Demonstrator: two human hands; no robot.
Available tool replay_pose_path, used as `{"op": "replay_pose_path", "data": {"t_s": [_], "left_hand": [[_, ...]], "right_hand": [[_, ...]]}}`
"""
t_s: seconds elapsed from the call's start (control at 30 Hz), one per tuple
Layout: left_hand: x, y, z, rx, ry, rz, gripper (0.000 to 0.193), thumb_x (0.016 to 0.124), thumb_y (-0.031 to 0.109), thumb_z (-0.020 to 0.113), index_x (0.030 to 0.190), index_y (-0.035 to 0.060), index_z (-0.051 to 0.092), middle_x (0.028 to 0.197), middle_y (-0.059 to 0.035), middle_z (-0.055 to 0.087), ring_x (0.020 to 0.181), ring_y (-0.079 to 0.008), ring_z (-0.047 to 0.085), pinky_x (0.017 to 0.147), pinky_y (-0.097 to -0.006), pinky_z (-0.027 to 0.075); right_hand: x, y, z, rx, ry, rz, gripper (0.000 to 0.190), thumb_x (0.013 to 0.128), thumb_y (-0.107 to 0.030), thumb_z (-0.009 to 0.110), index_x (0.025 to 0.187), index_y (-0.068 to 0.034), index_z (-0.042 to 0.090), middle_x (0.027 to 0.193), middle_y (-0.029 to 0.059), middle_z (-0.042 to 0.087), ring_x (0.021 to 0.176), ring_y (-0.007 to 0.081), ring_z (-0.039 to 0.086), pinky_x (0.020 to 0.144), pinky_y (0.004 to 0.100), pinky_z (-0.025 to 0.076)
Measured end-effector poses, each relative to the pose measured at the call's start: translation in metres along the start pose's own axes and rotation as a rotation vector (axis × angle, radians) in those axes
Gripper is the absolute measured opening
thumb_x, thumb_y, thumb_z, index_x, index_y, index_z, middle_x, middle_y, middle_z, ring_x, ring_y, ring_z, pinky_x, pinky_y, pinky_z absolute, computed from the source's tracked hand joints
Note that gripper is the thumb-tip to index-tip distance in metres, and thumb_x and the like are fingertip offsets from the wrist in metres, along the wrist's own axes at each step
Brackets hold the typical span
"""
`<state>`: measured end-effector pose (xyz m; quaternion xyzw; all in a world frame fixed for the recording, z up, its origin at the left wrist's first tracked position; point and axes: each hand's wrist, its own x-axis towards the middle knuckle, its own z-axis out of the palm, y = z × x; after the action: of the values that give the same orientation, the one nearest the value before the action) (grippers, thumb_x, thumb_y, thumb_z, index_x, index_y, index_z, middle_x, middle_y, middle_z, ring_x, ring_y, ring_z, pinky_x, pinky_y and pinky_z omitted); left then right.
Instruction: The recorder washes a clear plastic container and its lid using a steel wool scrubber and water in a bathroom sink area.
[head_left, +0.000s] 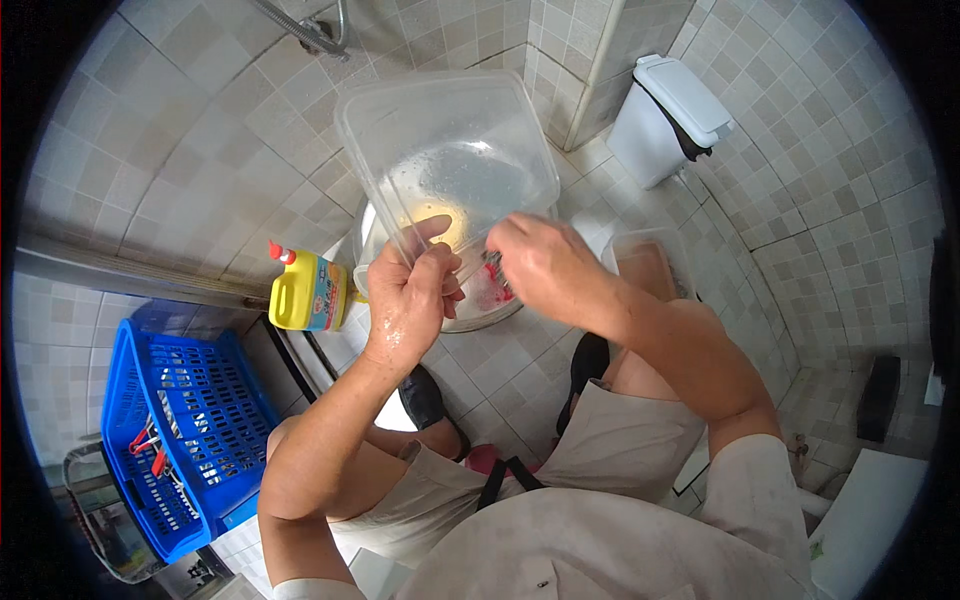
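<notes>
My left hand (415, 296) grips the near edge of a clear plastic container (465, 142), which is tilted up with its wet inside towards me. My right hand (547, 270) is closed at the container's near right rim. A dark, wiry scouring pad (493, 260) shows partly under its fingers; the rest is hidden. Below the container stands a round basin (480, 321) on the floor, mostly covered by it. Something red (498, 283) shows in suds in the basin, too hidden to name. A yellow patch (435, 221) shows blurred through the clear plastic.
To the left are a yellow pump-top detergent jug (307, 291) and a blue plastic basket (202, 405) holding red-handled items. Another clear container (679, 259) sits by my right knee. A white lidded bin (652, 127) stands at the back right. A metal shower hose (300, 26) hangs on the tiled wall.
</notes>
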<state>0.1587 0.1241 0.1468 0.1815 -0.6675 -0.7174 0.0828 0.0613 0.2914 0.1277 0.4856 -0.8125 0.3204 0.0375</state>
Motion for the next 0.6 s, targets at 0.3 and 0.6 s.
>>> {"op": "replay_pose_path", "data": {"t_s": [0.3, 0.6], "left_hand": [[0.005, 0.000, -0.005, -0.020, -0.010, -0.054, 0.034, 0.093, 0.010, 0.049, 0.123, -0.0050, 0.056, 0.078, -0.0115, 0.064, 0.057, -0.0169, 0.060, 0.045, -0.0273, 0.048], [0.016, -0.009, -0.009, -0.010, -0.034, -0.017, 0.035, 0.095, 0.012, 0.050, 0.125, -0.0033, 0.056, 0.080, -0.0106, 0.064, 0.058, -0.0172, 0.061, 0.046, -0.0278, 0.048]], "right_hand": [[0.008, -0.014, 0.004, 0.008, 0.035, -0.073, 0.011, 0.078, 0.006, 0.058, 0.086, 0.000, 0.056, 0.083, 0.0164, 0.061, 0.076, 0.0358, 0.063, 0.067, 0.0446, 0.052], [0.015, 0.011, 0.016, 0.016, 0.022, 0.019, 0.010, 0.079, 0.004, 0.055, 0.088, 0.001, 0.058, 0.083, 0.0183, 0.062, 0.077, 0.0379, 0.062, 0.069, 0.0448, 0.052]]}}
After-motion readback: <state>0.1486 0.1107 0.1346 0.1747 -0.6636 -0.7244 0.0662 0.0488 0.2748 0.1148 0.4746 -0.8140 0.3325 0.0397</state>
